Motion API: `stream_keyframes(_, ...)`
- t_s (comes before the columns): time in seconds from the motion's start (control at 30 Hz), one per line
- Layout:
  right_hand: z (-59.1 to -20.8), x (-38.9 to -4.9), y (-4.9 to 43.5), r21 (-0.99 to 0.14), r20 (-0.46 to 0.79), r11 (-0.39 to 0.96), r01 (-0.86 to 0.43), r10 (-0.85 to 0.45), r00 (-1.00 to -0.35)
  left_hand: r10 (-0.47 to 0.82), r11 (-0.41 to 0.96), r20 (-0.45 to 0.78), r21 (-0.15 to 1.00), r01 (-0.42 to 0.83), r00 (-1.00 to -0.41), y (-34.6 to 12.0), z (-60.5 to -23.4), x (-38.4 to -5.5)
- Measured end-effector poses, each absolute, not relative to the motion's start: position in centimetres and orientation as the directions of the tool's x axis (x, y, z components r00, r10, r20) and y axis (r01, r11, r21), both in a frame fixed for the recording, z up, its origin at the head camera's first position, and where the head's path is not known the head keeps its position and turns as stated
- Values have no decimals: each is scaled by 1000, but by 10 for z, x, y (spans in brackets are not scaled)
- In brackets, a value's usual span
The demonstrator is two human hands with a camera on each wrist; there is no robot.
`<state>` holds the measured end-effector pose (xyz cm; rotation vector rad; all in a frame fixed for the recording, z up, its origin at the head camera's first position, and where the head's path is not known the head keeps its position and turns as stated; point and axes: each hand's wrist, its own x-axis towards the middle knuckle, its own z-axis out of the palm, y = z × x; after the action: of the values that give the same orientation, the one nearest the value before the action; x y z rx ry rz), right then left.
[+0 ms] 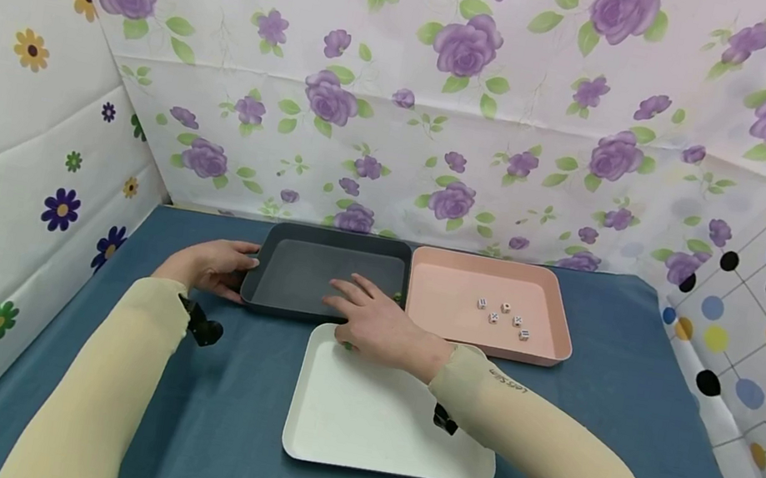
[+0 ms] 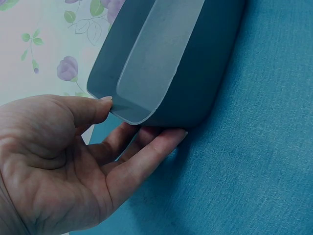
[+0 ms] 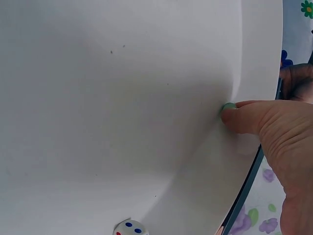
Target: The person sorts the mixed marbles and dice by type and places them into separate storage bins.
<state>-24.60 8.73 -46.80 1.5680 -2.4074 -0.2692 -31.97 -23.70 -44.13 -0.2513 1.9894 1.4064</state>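
My left hand [image 1: 213,265] grips the left end of a dark grey tray [image 1: 287,309]; in the left wrist view its thumb is at the rim and its fingers are against the outer wall. Over the far left part of a white tray [image 1: 385,451], my right hand [image 1: 379,330] pinches a small green piece [image 3: 228,105] whose shape is mostly hidden. A white die [image 3: 130,228] with blue and red dots lies in the white tray in the right wrist view. Near the dark tray's right wall sits another small green thing [image 1: 397,298], partly hidden behind the right hand.
A pink tray [image 1: 439,312] adjoins the dark tray on the right and holds several white dice [image 1: 506,308]. All the trays stand on a blue cloth [image 1: 224,415]. Flowered and dotted sheets [image 1: 399,140] wall the back and sides.
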Motion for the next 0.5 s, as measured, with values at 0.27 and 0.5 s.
stream_keyframes(0.27,-469,-244,90,309,127,387,-869,-922,-366,216,396,-625,758,-518,-750,-236,-443,-320)
stream_keyframes(0.5,-460,-243,96,219,161,412,-885,-909,-384,221,392,-622,762,-516,-751,-237,-443,-320)
